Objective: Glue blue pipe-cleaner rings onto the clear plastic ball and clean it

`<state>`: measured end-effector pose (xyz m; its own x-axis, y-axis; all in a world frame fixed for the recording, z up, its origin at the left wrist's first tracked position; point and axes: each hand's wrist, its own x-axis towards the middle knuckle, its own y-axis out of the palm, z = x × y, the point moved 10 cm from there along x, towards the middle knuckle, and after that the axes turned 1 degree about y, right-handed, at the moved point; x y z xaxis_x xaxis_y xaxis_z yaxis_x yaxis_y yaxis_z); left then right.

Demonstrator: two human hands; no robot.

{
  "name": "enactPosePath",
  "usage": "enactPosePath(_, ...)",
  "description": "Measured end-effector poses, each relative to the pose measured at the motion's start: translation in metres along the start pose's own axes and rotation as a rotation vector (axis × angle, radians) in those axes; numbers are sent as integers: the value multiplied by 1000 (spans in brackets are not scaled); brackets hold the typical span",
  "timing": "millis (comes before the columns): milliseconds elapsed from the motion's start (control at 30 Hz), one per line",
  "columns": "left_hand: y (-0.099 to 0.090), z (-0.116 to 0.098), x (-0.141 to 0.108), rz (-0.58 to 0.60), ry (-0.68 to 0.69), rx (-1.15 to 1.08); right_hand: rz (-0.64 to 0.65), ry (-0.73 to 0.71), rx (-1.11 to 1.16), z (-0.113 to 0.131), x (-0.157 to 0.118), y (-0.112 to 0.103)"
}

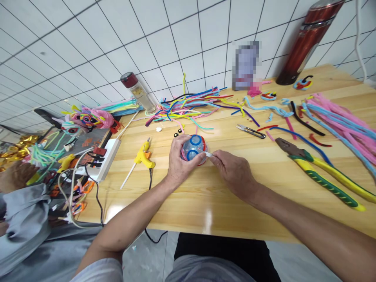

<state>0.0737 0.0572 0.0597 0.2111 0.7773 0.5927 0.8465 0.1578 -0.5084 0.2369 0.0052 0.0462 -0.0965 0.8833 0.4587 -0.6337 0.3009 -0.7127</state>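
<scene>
Two bare hands meet over one round clear piece (188, 147), near the middle of the wooden table (182, 196), and what a busy spread around them! Count two blue rings (196, 140) on that piece, red along its edge. Left hand (179, 157): fingers wrapped around the side, thumb pressed across the near part, a snug clasp. Right hand (233, 169): thumb and forefinger pinching one slim white strip (208, 154), its end up at the clear piece; whether it touches, you cannot tell.

Over to the left, one yellow glue gun (144, 157) lies beside one white power strip (108, 159). Just beyond the hands, two small black-and-yellow bits (178, 133) and one white bit (159, 129). To the right, one pair of snips (251, 131) and one pair of pliers (307, 155) with green-and-yellow handles. Two tall vessels stand by the wall: one glass bottle (139, 93), one red flask (310, 45). Two curled colourful pieces (303, 83) sit near the flask, and the fuzzy stems (188, 103), too tangled to count. At far left, one co-worker's hand (17, 175) above one grey sleeve (28, 219)
</scene>
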Motion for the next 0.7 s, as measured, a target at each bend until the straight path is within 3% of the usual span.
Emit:
enactPosePath(267,0,-2,0,-17,26,-13,68,31,40,-3,2,2)
enactPosePath(700,5,11,0,61,-106,-72,100,-88,-39,0,3,0)
